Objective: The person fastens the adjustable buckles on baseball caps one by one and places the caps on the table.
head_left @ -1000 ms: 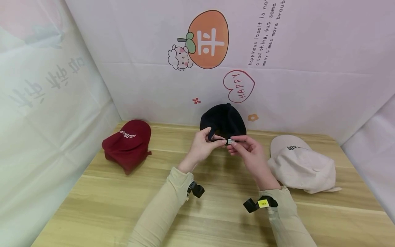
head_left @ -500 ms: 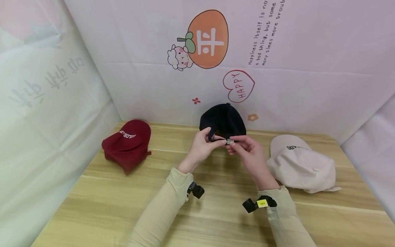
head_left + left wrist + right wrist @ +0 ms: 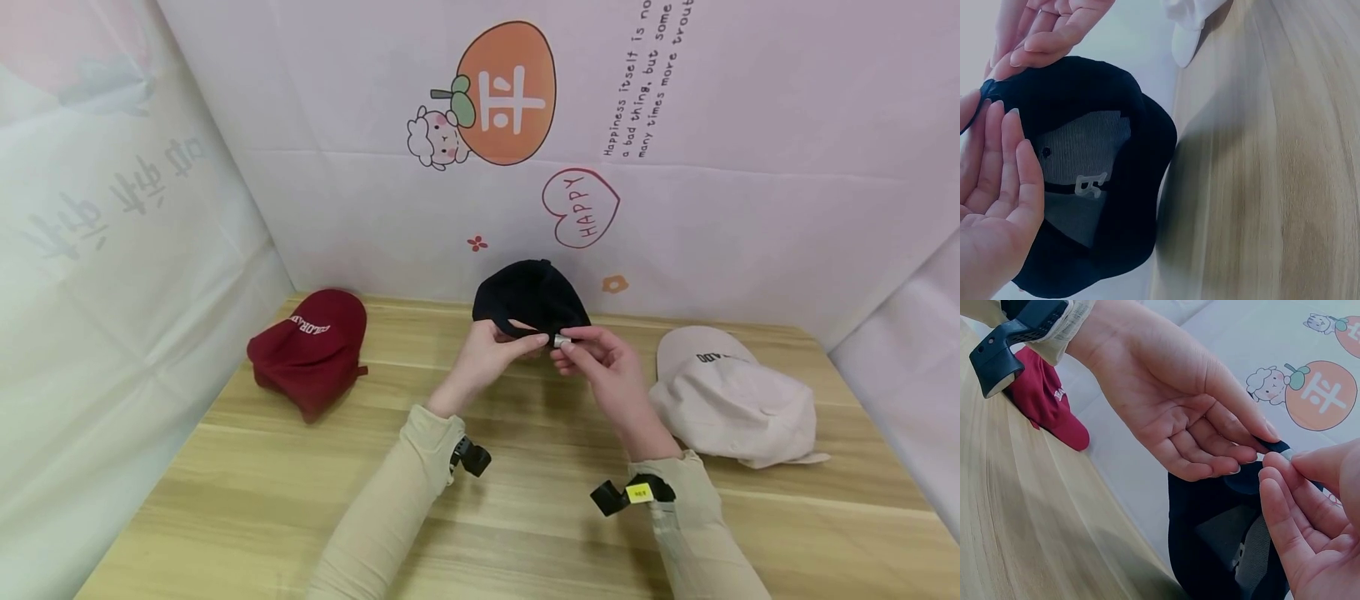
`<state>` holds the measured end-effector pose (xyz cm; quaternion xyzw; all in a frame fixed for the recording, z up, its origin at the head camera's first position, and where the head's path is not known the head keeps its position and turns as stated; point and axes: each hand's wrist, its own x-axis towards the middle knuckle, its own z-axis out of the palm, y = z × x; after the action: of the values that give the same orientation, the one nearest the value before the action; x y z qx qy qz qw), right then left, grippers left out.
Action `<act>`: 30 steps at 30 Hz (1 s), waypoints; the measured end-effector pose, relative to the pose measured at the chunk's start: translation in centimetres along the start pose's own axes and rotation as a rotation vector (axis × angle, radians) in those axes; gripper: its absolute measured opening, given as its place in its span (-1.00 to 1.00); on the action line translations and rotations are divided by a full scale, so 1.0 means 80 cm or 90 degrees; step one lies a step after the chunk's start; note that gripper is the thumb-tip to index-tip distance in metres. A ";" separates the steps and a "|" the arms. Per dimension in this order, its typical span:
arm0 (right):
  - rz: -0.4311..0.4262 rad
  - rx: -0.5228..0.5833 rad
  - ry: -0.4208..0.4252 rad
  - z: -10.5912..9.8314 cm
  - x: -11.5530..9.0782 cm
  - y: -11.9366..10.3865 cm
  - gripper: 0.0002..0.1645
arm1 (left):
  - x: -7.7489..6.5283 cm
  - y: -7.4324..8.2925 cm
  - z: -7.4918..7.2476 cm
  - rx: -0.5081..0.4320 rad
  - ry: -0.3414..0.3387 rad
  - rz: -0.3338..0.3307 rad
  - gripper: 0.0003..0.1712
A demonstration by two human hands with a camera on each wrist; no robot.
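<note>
A dark navy baseball cap (image 3: pixel 528 292) is at the back middle, its back opening and strap toward me. My left hand (image 3: pixel 483 354) pinches the cap's strap (image 3: pixel 513 328) between thumb and fingers. Close beside it, my right hand (image 3: pixel 611 371) pinches the small silver buckle (image 3: pixel 562 340) of the strap. Thumb and forefinger of the right hand (image 3: pixel 1316 519) are on the buckle in the right wrist view, almost meeting the left thumb. The left wrist view looks into the cap's crown (image 3: pixel 1085 144), with pale backing and a whitish stitched letter inside.
On the wooden table (image 3: pixel 300 500), a dark red cap (image 3: pixel 315 350) lies at the left and a cream cap (image 3: pixel 735 400) at the right, near my right forearm. A white printed cloth (image 3: pixel 360 217) hangs right behind the table, with more cloth at both sides.
The navy cap has shifted slightly left and tilted lower. My left hand moved a little left with the strap, which now runs flatter between the hands. The right hand has hardly moved.
</note>
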<state>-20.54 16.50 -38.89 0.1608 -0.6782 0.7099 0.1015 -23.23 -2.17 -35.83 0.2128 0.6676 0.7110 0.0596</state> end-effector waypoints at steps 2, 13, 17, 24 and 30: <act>-0.001 0.003 0.002 0.000 0.000 0.000 -0.70 | 0.000 0.000 0.001 0.002 -0.002 0.001 -0.76; -0.009 0.009 0.014 0.001 0.002 0.001 -0.69 | 0.001 -0.002 0.008 0.006 -0.011 0.021 -0.78; -0.006 0.006 0.023 0.002 0.002 0.002 -0.70 | 0.002 -0.002 0.009 0.010 -0.014 0.034 -0.78; -0.004 -0.007 0.022 0.003 0.001 0.001 -0.70 | 0.003 -0.005 0.006 -0.006 -0.007 0.009 -0.78; -0.008 0.000 0.024 0.002 0.001 0.000 -0.71 | 0.003 -0.004 0.000 -0.013 0.011 0.011 -0.78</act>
<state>-20.62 16.37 -38.82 0.1516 -0.6750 0.7123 0.1184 -23.49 -2.05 -36.05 0.2117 0.6591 0.7200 0.0496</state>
